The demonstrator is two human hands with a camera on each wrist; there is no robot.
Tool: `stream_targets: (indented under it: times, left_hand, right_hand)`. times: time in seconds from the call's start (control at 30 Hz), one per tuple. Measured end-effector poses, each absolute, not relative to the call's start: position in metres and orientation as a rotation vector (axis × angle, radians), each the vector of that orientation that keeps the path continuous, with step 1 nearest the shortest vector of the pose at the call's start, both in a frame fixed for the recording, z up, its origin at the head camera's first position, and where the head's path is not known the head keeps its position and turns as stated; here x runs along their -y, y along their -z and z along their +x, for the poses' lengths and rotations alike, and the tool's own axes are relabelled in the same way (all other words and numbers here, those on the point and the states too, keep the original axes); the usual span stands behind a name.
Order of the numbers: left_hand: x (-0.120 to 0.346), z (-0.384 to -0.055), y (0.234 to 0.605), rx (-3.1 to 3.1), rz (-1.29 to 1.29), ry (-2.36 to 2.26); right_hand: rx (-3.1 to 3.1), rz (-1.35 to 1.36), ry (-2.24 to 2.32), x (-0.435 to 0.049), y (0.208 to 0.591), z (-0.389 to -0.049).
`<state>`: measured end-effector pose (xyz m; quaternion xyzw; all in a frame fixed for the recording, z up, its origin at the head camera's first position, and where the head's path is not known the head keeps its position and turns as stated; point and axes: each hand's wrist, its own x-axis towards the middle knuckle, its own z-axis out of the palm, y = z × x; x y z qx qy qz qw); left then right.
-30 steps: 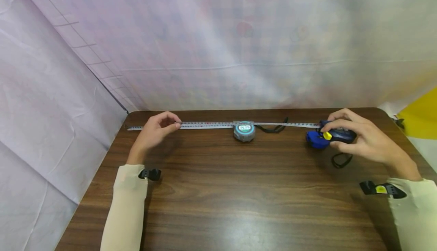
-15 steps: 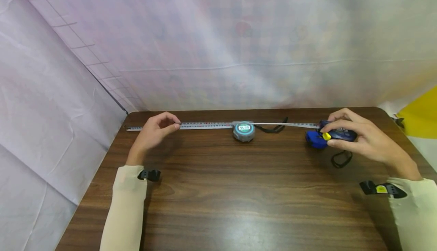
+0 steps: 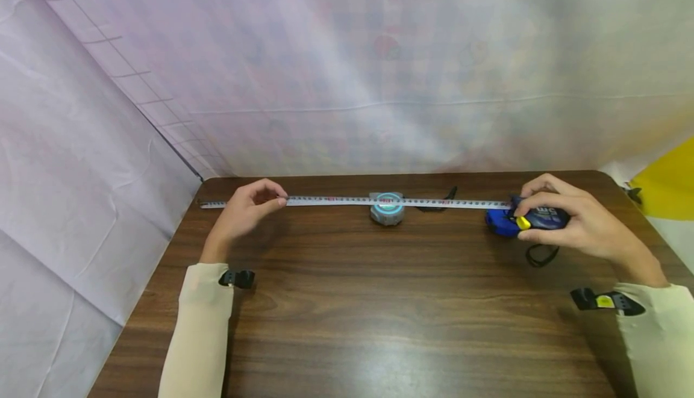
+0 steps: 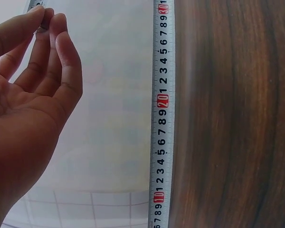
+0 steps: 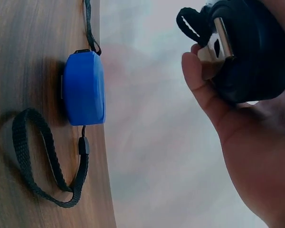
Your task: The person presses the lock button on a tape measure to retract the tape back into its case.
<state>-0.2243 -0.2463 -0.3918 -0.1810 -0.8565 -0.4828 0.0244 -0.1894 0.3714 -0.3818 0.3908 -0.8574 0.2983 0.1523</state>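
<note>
In the head view my left hand [image 3: 245,212] pinches the end of a white steel tape blade [image 3: 423,203] between thumb and fingers. The blade runs across to a dark tape measure [image 3: 549,216] with a yellow button, which my right hand [image 3: 582,220] grips by its sides. In the right wrist view, that case hangs above a blue tape measure [image 5: 84,88] on the table. A grey tape measure [image 3: 387,214] with a round turquoise label lies mid-table, partly behind the held blade. A second pulled-out blade [image 4: 162,118] lies along the table beneath my left hand.
The brown wooden table [image 3: 347,301] ends just behind the tapes, where a pale curtain [image 3: 379,85] hangs. Black wrist straps lie by the grey case and by the blue tape measure, whose strap [image 5: 50,161] forms a loop. Something yellow [image 3: 669,175] stands at the right.
The held blade has come down and turned its numbered face to the head camera, now crossing the grey tape measure. My right hand has tilted the dark case slightly; my left hand stays nearly still.
</note>
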Motion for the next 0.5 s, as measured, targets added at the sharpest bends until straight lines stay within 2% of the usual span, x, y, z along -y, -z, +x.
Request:
stream_targets:
  times: [0.23,0.5]
  left_hand:
    - [0.2476,-0.2247,0.3924,2.66,-0.555,1.504]
    - [0.2493,-0.2273,0.3938,2.673,-0.572,1.479]
  right_hand:
    - [2.462,1.1,-0.836,-0.3685,0.383,-0.1904]
    - [2.598,0.919,-0.835,-0.363,0.3742,-0.1858]
